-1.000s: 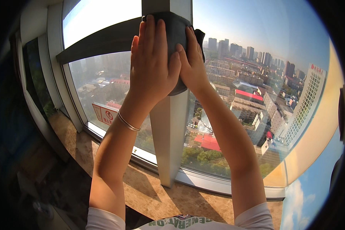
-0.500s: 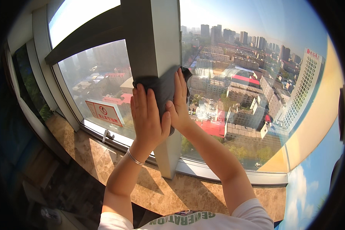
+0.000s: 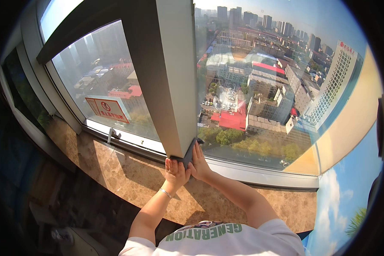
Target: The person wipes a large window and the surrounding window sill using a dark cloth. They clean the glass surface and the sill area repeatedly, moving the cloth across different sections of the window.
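A dark grey cloth point(image 3: 187, 158) is wrapped round the corner of the pale metal window post point(image 3: 175, 85), close to its foot. My left hand point(image 3: 176, 175) presses the cloth to the post's left face, fingers stretched upward. On the right face, my right hand point(image 3: 199, 165) holds the other end, its fingers also pointing up. A dark tip of the cloth sticks out beyond the right fingertips, by the glass. Both palms are close together, and most of the cloth lies under them. A thin silver bracelet point(image 3: 165, 193) circles my left wrist.
A brown marbled sill point(image 3: 132, 179) runs below the post. To the left, a hinged window with a metal handle point(image 3: 112, 135) carries a red-and-white warning sign point(image 3: 107, 109). A large fixed pane point(image 3: 256, 141) stands right, beside a wall painted with sky.
Both hands have slid down the post with the cloth, from about mid-height to near its foot at the sill. The view has tilted and shifted slightly.
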Demonstrator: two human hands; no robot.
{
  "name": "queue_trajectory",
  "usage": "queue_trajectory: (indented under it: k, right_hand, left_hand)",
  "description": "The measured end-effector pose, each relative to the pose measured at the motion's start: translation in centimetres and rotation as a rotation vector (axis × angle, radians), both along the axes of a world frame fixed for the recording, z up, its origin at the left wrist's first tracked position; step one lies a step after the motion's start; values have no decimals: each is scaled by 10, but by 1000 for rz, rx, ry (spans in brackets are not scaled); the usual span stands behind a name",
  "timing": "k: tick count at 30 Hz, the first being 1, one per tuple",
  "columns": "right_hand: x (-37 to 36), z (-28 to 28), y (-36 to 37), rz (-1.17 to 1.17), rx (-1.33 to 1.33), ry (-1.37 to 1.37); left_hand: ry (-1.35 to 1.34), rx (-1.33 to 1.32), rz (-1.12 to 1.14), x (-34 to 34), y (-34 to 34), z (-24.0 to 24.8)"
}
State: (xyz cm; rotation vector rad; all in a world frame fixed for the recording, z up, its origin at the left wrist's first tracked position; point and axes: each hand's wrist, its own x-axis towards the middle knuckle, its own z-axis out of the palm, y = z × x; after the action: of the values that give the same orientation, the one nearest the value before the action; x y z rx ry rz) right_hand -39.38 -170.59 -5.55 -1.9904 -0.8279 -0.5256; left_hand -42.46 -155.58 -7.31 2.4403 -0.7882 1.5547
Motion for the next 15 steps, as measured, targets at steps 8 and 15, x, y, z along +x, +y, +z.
queue_trajectory:
  k: [8, 15]
  right_hand:
    - [-4, 25, -20, 51, -148, 70]
    - [32, 157, -17, -50, -46, -301]
  left_hand:
    - [28, 108, -40, -3, 15, 7]
    - [-212, -81, -68, 27, -7, 155]
